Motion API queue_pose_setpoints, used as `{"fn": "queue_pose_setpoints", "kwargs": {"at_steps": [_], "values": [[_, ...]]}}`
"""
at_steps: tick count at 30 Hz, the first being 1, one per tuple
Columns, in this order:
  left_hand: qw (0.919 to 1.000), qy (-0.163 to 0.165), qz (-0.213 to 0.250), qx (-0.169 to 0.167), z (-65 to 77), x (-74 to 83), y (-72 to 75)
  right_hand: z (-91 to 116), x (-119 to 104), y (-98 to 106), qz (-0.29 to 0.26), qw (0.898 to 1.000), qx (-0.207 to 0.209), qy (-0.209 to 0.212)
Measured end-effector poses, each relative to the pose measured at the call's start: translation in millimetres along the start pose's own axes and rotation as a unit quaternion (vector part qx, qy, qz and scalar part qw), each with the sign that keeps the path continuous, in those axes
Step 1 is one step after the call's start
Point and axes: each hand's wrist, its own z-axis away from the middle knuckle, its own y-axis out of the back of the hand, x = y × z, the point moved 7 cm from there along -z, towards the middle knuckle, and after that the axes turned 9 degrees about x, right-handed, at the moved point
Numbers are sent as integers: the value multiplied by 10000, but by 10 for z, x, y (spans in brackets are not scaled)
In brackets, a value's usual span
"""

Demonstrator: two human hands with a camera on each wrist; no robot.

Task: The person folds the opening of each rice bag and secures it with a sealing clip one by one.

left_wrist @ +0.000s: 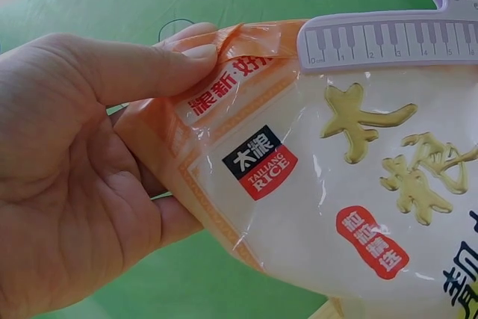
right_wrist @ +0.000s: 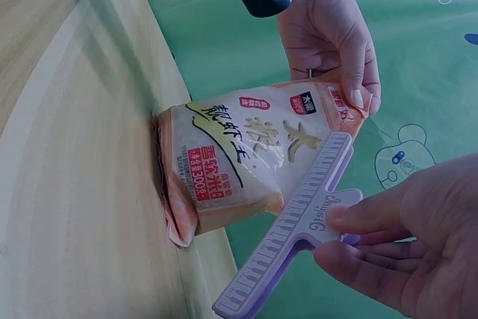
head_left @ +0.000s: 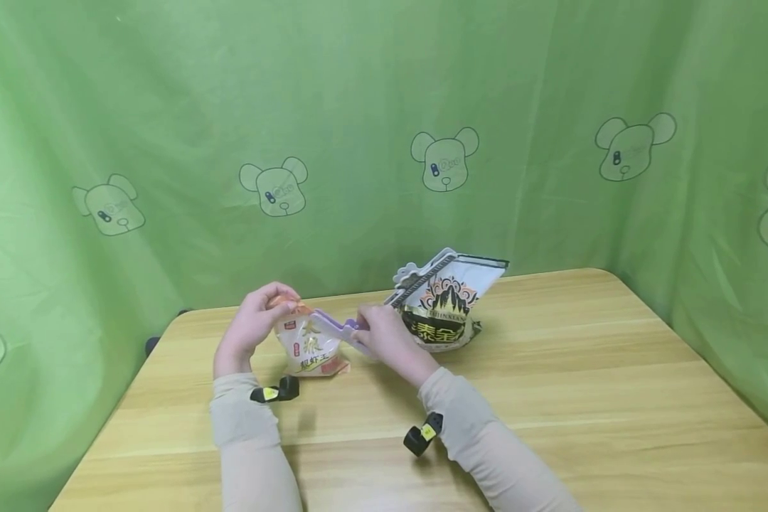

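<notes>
A small white-and-orange bag of rice [head_left: 304, 350] stands on the table, its folded orange top corner pinched by my left hand [head_left: 251, 327]. In the left wrist view that thumb [left_wrist: 175, 72] presses on the fold, with fingers behind the bag. My right hand [head_left: 393, 340] pinches the handle of a lilac bag clip [right_wrist: 287, 225] printed with piano keys, thumb on one side and fingers on the other. One end of the clip's bar lies at the bag's folded top edge; the other end extends past the bag. Whether its jaws grip the fold, I cannot tell.
Behind my right hand stands a larger black-and-white bag [head_left: 444, 306], its slanted top held by a grey clip [head_left: 422, 277]. The wooden table [head_left: 550, 398] ends at a green curtain [head_left: 358, 85] with bear faces. Each wrist wears a small black camera [head_left: 422, 435].
</notes>
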Motion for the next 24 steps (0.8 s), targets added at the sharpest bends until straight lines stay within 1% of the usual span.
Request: {"fn": "queue_pose_setpoints", "kwargs": {"at_steps": [9,18,24], "values": [[9999,19,-103,-11,-19,-13,-22,-7,-10,-1,-40,10000,44,72],[10000,67,37,-40,-25,-20,-14,-3,-21,9,-158,9998,57,106],[10000,62,12,-39,-18,-19,-13,-12,-11,2,-284,9994,133,143]]}}
